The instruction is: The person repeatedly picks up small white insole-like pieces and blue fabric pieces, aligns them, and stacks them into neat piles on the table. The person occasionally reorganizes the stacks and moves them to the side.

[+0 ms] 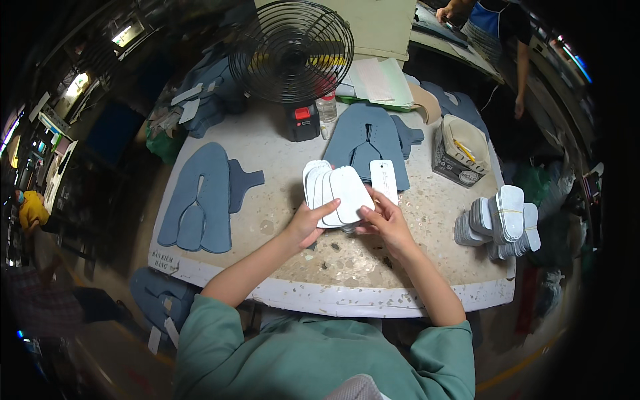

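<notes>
A fanned stack of white rounded, tongue-shaped pieces [352, 193] is held between my two hands above the middle of the table. My left hand [309, 224] grips the fan's left side, thumb lying across the front pieces. At the lower right edge, my right hand [387, 225] pinches the frontmost piece with its thumb; the other fingers are partly hidden behind. Just beyond my right hand lies a white tag [383, 177] with a hole and handwriting. It overlaps a stack of blue-grey shoe upper pieces [350, 130].
More blue-grey cut pieces [190, 210] lie at left. Bundles of tongue-shaped pieces tied with bands [509, 217] stand at right, near a box [460, 163] with a yellow tool. A black fan [293, 57] and a bottle [327, 109] stand behind. Another person's arm [523, 80] shows far right.
</notes>
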{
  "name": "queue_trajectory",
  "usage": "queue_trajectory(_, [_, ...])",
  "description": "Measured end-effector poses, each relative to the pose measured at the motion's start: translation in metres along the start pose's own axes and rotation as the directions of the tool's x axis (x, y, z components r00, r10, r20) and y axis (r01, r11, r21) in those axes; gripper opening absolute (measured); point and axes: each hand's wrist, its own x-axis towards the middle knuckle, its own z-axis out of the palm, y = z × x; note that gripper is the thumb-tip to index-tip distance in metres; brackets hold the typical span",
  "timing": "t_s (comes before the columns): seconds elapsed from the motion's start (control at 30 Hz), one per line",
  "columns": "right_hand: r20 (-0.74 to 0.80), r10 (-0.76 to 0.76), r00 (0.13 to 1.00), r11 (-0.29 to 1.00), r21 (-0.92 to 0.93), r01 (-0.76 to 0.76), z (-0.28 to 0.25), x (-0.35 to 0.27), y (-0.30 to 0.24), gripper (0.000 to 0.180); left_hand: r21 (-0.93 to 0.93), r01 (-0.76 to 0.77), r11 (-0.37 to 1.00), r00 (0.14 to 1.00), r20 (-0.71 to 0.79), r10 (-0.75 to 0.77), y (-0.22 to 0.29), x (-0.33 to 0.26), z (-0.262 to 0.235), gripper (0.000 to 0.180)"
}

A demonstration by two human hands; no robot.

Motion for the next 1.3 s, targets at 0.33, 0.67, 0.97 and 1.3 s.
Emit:
queue_trajectory(0.33, [0.217,-0.832,0.510,0.121,-0.826,0.550,-0.002,-0.007,0.001,0.035,-0.190,0.204,0.960,0.978,-0.001,-0.208,-0.006,-0.002,-0.005,0.060])
queue_trajectory(0.67, [0.456,-0.698,0.552,-0.002,-0.772,0.636,-0.018,0.002,-0.012,0.049,-0.023,0.151,0.988,0.985,0.088,-0.148,0.006,-0.001,-0.007,0.065])
queue_trajectory(0.97, [0.354,-0.713,0.606,0.149,-0.767,0.624,-0.020,-0.005,-0.017,0.037,-0.222,0.210,0.952,0.978,0.038,-0.207,0.007,0.005,-0.012,0.056])
queue_trajectory(1.3, [-0.008,-0.656,0.755,0.659,-0.495,0.567,-0.015,0.007,0.001,0.017,-0.168,0.119,0.979,0.991,-0.038,-0.127,0.038,0.010,-0.018,0.052])
